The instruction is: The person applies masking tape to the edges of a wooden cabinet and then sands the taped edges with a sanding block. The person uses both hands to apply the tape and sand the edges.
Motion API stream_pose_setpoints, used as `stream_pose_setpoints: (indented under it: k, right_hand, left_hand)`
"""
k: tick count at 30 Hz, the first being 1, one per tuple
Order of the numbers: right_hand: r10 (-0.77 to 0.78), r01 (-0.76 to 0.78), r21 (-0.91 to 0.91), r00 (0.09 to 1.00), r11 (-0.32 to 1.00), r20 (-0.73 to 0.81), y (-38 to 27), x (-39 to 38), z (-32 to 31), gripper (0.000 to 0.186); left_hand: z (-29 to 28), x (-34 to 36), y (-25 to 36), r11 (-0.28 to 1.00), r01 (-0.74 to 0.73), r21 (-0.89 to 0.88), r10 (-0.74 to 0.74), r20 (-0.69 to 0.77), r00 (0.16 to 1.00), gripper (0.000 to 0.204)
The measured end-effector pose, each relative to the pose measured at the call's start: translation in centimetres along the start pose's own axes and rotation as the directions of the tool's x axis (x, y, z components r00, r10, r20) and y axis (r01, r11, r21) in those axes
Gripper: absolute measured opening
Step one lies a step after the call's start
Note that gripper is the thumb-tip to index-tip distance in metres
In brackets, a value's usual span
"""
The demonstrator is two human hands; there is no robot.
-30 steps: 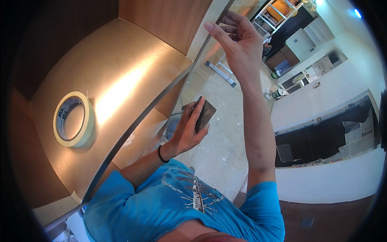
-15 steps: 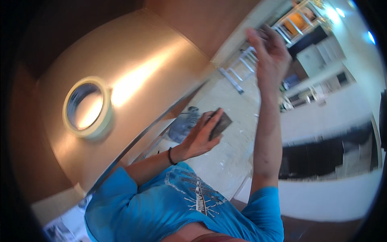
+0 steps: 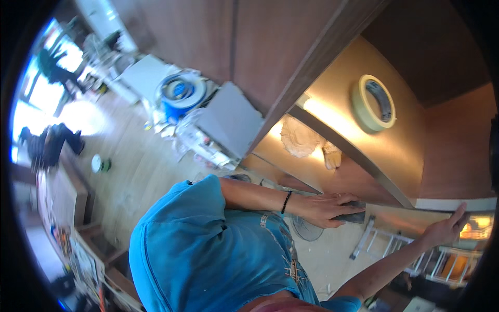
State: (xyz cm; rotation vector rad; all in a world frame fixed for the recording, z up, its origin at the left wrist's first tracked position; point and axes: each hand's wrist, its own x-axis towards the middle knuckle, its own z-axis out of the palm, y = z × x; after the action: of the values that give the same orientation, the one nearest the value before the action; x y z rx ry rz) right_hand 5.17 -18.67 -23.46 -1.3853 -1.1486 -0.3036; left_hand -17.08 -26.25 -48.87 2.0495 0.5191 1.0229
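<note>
My left hand (image 3: pixel 325 208) is closed on a dark grey rectangular block (image 3: pixel 354 213) below the front of a lit wooden shelf unit (image 3: pixel 395 171). My right hand (image 3: pixel 448 229), farther right, has its thumb up and fingers bent at the unit's pale edge strip (image 3: pixel 429 204); its fingertips are partly hidden. A roll of cream masking tape (image 3: pixel 357 101) lies on the upper shelf, well above both hands. On the shelf below it are crumpled beige objects (image 3: pixel 299 138) that I cannot identify clearly.
An aluminium ladder (image 3: pixel 384 243) lies beyond my right arm. Blue coils (image 3: pixel 179 96), pale boards (image 3: pixel 226 119) and scattered debris line the left wall. A person in green (image 3: pixel 54 67) is by the bright opening. A green-and-white can (image 3: pixel 99 164) stands on the floor near wooden boxes (image 3: pixel 78 197).
The view has swung round sharply, bringing the room's left side in and moving the shelf to the right. Both arms now reach rightward; my left hand still holds the block.
</note>
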Motion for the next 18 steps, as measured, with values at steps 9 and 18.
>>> stream_pose_setpoints:
  k: [9, 18]
  right_hand:
    - [-0.126, 0.128, 0.023, 0.989, 0.992, -0.074, 8.5, 3.1, 0.9, 0.069]
    - [-0.516, 0.565, 0.236, 0.822, 0.791, -0.239, 7.6, 4.7, 1.1, 0.044]
  left_hand:
    - [3.1, -5.1, 4.0, 0.969, 0.246, 0.02, -0.237, -0.204, 0.95, 0.064]
    - [3.7, -2.0, 3.2, 0.988, 0.142, -0.054, -0.151, -0.38, 0.912, 0.058]
